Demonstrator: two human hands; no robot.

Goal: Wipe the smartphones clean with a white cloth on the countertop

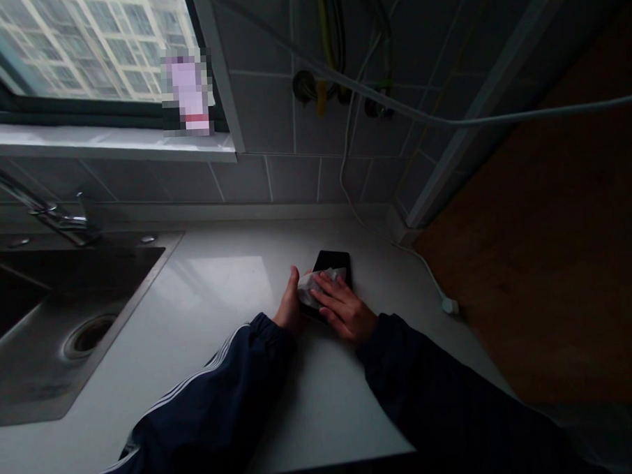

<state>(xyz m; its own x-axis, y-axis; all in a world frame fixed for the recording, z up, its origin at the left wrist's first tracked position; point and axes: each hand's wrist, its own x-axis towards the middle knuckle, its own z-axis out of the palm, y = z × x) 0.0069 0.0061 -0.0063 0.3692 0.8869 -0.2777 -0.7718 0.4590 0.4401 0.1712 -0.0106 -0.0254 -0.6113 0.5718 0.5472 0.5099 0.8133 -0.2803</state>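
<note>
A black, flat slab that looks like a smartphone [331, 259] is held low over the white countertop or rests on it; I cannot tell which. My left hand [288, 307] grips its left edge, thumb up and the other fingers mostly hidden. Across the middle of the phone lies a crumpled white tissue [308, 286]. My right hand [348, 312] presses the tissue onto the phone's face, fingers stretched over it and pointing up and left. The phone's far end shows above the tissue, and a dark strip of its near end shows below.
To the left is a steel sink [155, 272] with a chrome faucet [64, 220]. A white cable [357, 214] runs down the tiled wall to a white plug [449, 306] on the counter's right. Beyond it stands a brown wooden panel [548, 276]. A blurred pinkish item [189, 92] stands by the window.
</note>
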